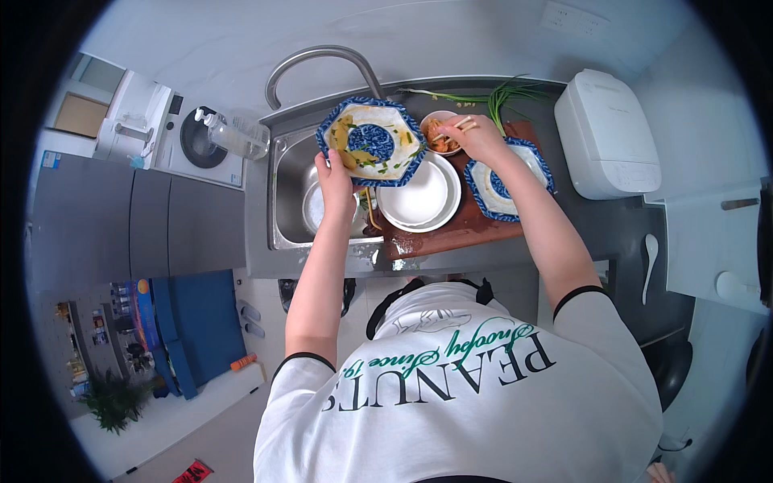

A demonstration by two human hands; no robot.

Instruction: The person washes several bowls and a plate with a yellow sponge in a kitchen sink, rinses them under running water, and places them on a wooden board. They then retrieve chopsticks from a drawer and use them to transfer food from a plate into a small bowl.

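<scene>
My left hand [335, 183] grips the near edge of a hexagonal blue-and-white plate [372, 143], raised over the right part of the sink [279, 229]. Green bits and yellowish food scraps cling to its surface. Pinched in my right hand [481, 141] are chopsticks [465, 124], above a small bowl [425, 122] of orange-brown food. Whether their tips touch the food I cannot tell. Stacked white bowls [414, 203] stand just below the raised plate. Partly under my right forearm, a second hexagonal plate [489, 189] lies on a brown cutting board [455, 241].
A curved faucet [322, 52] arches behind the sink, which holds a whitish round dish [316, 205]. Green onions [509, 98] lie along the back of the counter. A white appliance [609, 135] stands at right; a clear pump bottle [241, 137] is left of the sink.
</scene>
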